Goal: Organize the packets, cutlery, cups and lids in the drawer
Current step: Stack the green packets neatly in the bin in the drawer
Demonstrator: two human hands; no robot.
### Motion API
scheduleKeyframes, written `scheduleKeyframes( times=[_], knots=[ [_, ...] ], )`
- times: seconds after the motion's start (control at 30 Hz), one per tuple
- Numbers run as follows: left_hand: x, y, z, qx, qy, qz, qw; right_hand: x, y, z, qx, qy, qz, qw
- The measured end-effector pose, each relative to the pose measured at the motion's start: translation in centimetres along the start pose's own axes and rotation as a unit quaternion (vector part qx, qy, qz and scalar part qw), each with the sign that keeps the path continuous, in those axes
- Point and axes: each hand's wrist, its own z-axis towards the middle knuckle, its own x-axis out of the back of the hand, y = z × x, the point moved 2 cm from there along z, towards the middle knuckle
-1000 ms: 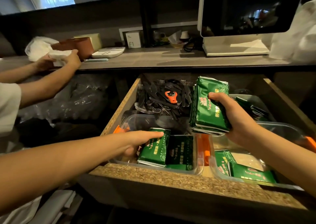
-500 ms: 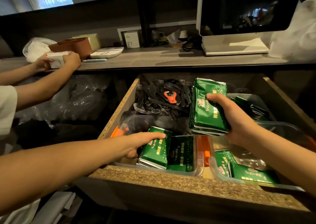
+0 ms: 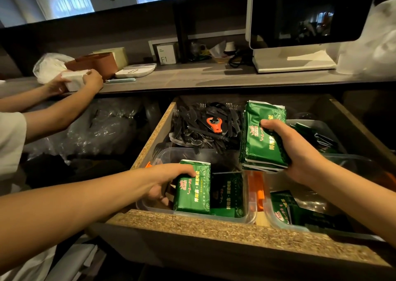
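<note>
The open wooden drawer (image 3: 192, 223) holds clear plastic bins. My left hand (image 3: 165, 180) reaches into the near-left bin (image 3: 248, 216) and grips an upright stack of green packets (image 3: 192, 190); more green packets lie flat beside it. My right hand (image 3: 295, 152) holds a thick stack of green packets (image 3: 261, 135) above the drawer's middle. Black plastic cutlery (image 3: 205, 128) is piled at the drawer's back left, with an orange opener (image 3: 215, 124) on top. The near-right bin (image 3: 270, 214) holds further green packets (image 3: 282, 212). Dark packets (image 3: 317, 135) fill a bin at the back right.
Another person's hands (image 3: 85, 81) hold a white block at the counter's left end. The counter (image 3: 192, 77) carries a white monitor (image 3: 300, 23), a brown box (image 3: 96, 63), a white tray (image 3: 137, 70) and a plastic bag (image 3: 49, 66). Bagged clear plastic items (image 3: 96, 130) sit left of the drawer.
My left hand has tightened on the upright packet stack in the near-left bin. My right hand with its stack has barely moved. The other person's hands shifted the white block slightly.
</note>
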Motion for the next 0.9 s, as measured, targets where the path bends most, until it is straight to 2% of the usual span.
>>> scheduleKeyframes(
  times=[0.1,0.27,0.47,0.6,0.73,0.8,0.83,0.9],
  knots=[
    [0.5,-0.7,1.5,-0.02,0.058,-0.066,0.996,0.0,-0.1,0.0,-0.006,0.002,0.004,1.0],
    [-0.6,-0.9,2.8,-0.063,0.075,-0.194,0.976,0.1,-0.2,-0.1,-0.013,0.006,-0.003,1.0],
    [-1.6,-1.0,2.8,-0.06,0.069,-0.183,0.979,0.0,-0.2,-0.2,-0.022,0.014,-0.01,1.0],
    [-1.9,-1.1,2.2,-0.024,0.028,-0.146,0.989,0.2,-0.2,-0.2,-0.025,0.018,-0.016,0.999],
    [-1.1,-1.3,1.4,-0.005,0.033,-0.012,0.999,0.4,-0.2,-0.2,-0.027,0.019,-0.018,0.999],
    [0.2,-1.1,1.0,-0.029,0.07,0.173,0.982,0.4,-0.2,-0.1,-0.026,0.016,-0.013,0.999],
    [1.0,-0.6,0.6,-0.054,0.103,0.29,0.95,0.3,-0.2,-0.1,-0.026,0.013,-0.012,0.999],
    [2.3,0.9,-0.4,-0.142,0.167,0.479,0.85,0.2,-0.2,-0.1,-0.026,0.008,-0.014,1.0]
  ],
)
